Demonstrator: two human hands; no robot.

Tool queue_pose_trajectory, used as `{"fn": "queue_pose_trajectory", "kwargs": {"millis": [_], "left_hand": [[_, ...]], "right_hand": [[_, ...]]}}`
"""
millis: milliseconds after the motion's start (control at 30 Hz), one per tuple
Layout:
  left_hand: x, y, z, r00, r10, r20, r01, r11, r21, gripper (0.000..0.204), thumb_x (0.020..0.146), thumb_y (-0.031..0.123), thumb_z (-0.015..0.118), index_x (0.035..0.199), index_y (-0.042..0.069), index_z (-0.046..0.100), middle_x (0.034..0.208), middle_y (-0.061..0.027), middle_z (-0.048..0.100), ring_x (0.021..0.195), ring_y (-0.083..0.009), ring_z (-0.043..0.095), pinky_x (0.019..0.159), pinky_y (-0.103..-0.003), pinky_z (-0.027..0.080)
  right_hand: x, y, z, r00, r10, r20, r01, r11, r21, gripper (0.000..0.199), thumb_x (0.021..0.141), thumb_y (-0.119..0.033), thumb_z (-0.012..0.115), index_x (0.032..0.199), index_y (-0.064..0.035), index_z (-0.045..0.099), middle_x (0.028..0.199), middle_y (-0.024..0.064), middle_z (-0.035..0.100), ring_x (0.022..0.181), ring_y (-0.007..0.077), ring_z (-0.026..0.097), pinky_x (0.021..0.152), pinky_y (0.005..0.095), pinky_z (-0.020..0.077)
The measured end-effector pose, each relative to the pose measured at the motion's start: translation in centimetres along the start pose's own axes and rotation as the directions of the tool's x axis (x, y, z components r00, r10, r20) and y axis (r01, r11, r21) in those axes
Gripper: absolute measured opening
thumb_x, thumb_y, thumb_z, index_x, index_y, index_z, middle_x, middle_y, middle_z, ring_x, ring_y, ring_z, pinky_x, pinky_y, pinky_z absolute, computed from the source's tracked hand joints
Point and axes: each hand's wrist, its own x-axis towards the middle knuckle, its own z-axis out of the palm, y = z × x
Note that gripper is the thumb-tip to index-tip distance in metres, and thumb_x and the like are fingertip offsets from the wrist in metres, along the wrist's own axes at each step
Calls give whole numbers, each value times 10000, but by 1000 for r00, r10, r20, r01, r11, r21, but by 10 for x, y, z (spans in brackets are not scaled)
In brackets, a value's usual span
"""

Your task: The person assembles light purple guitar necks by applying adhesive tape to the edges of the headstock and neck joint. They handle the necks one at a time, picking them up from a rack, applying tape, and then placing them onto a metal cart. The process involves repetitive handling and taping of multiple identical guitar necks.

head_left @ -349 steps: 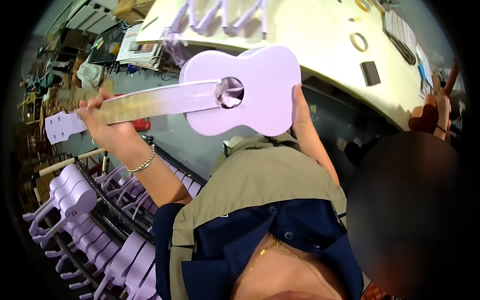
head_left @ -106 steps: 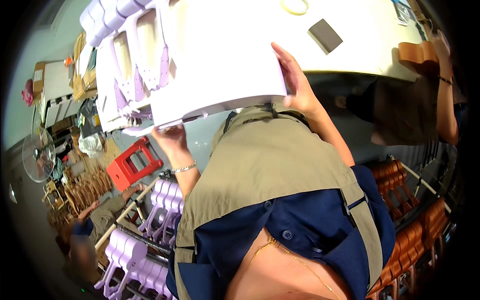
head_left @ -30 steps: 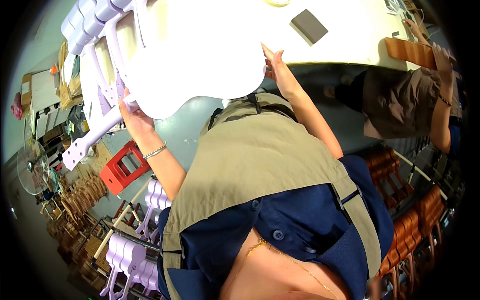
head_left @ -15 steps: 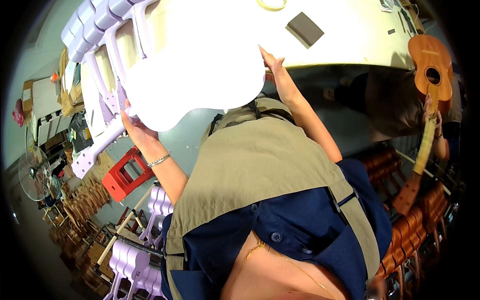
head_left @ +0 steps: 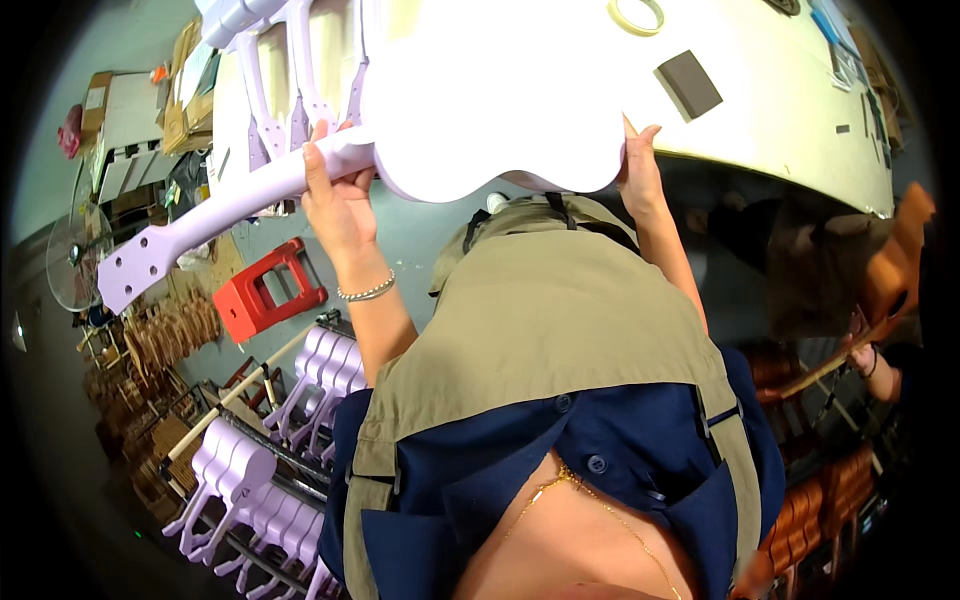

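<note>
A pale lilac ukulele (head_left: 490, 130) lies level across my front, its body glaring nearly white and its headstock pointing left. My left hand (head_left: 342, 205) is closed around the neck, close to where it joins the body. At the other end, my right hand (head_left: 645, 180) grips the rounded edge of the body, with the thumb up and the other fingers partly hidden. More lilac ukuleles (head_left: 300, 60) stand in a row on the pale table, beyond the neck. To the right of the body, a dark grey block (head_left: 688, 84) rests on the tabletop.
The pale table (head_left: 790, 110) curves ahead, with a tape roll (head_left: 630, 28) on it. A red stool (head_left: 243, 312) stands left. Racks of lilac ukuleles (head_left: 232, 462) and brown ukuleles (head_left: 815, 505) flank me. At right, another person's hand (head_left: 868, 362) holds a brown ukulele (head_left: 890, 285).
The held ukulele has shifted right in view and its neck now shows more fully. My left hand has moved onto the neck. The other person's brown ukulele has tilted and turned away.
</note>
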Motion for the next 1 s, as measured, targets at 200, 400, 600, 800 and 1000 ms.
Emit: {"fn": "queue_pose_trajectory", "kwargs": {"millis": [200,400,600,800,1000], "left_hand": [[9,-9,-12,998,-47,-35,47,999,5,546,915,389,437,1255,-36,398,1110,-210,536,964,-274,577,820,-370,506],[15,-16,-26,976,-165,-145,158,986,-61,537,908,420,434,1228,-11,435,1161,-140,527,1057,-235,521,903,-363,442],[20,-15,-35,981,-158,-113,143,981,-129,489,911,371,451,1213,-12,416,1204,-143,506,1105,-268,504,934,-411,438],[15,-11,-21,971,-141,-192,128,989,-78,510,919,392,420,1219,-21,446,1198,-132,512,1120,-229,491,966,-369,406],[16,-14,-21,972,-159,-171,146,985,-89,483,923,387,410,1201,-6,459,1193,-130,509,1117,-233,490,960,-372,412]], "right_hand": [[-6,-7,0,996,-6,-92,-2,996,-89,835,861,-632,69,1374,4,242,1354,113,377,1238,214,361,1030,315,259],[-11,-31,6,1000,-20,-22,12,944,-331,920,788,-729,28,1389,-70,251,1320,101,408,1163,209,407,956,328,332],[-15,-43,17,996,-84,-18,67,889,-452,944,751,-772,8,1397,-133,264,1270,96,441,1067,195,439,854,318,387],[-15,-51,22,996,-84,30,88,891,-446,1021,710,-806,10,1391,-88,259,1364,111,358,1213,231,373,959,378,342],[-13,-48,20,997,-80,-15,65,894,-444,976,748,-776,40,1382,-74,279,1357,116,371,1223,236,364,962,360,344]]}}
